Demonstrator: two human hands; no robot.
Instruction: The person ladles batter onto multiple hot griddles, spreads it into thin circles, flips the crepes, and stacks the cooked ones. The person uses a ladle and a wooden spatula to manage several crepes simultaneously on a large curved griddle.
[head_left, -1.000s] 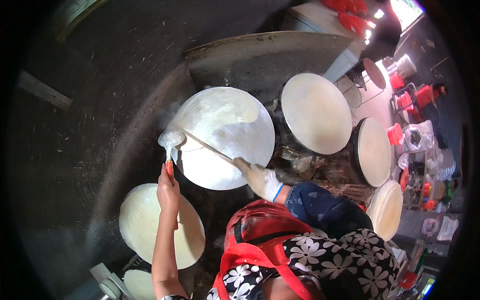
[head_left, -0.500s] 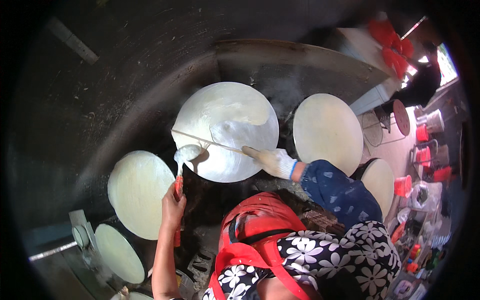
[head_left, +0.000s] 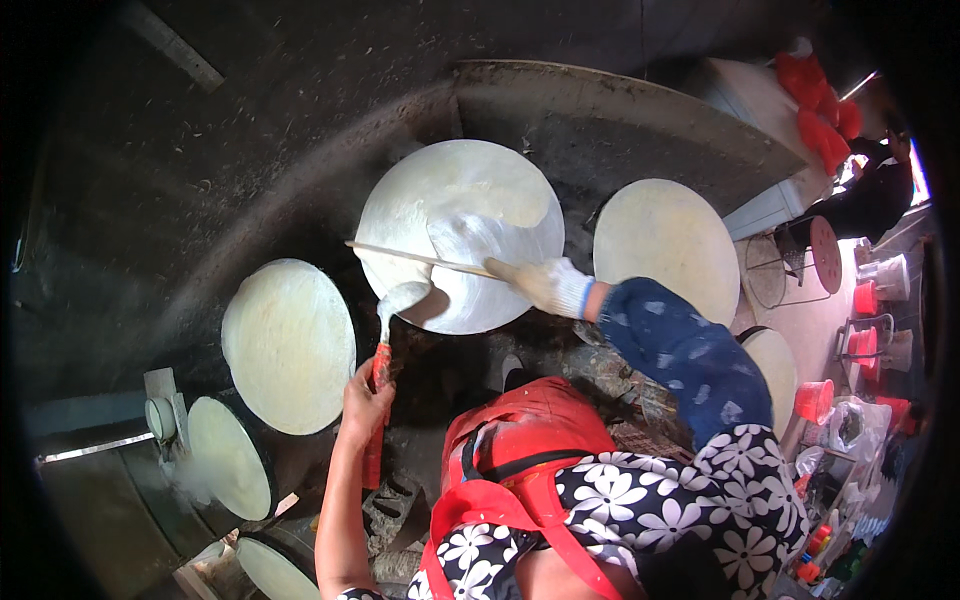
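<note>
Head view: I've got left fingers (head_left: 383,388) wrapped round a ladle (head_left: 402,297), right fingers (head_left: 508,271) clamped on a stick (head_left: 420,258), griddle (head_left: 485,303) beneath those.

The fisheye camera, the left one of a side-by-side pair, is worn on the person's head and looks down over the red apron (head_left: 530,425), which looms close at the lower edge. It faces the large round griddle (head_left: 490,306) from beyond the griddle's lower edge, near enough to see both the left hand (head_left: 368,403) and right hand (head_left: 545,284) clearly. The wide lens tilts the room toward the right rim.
</note>
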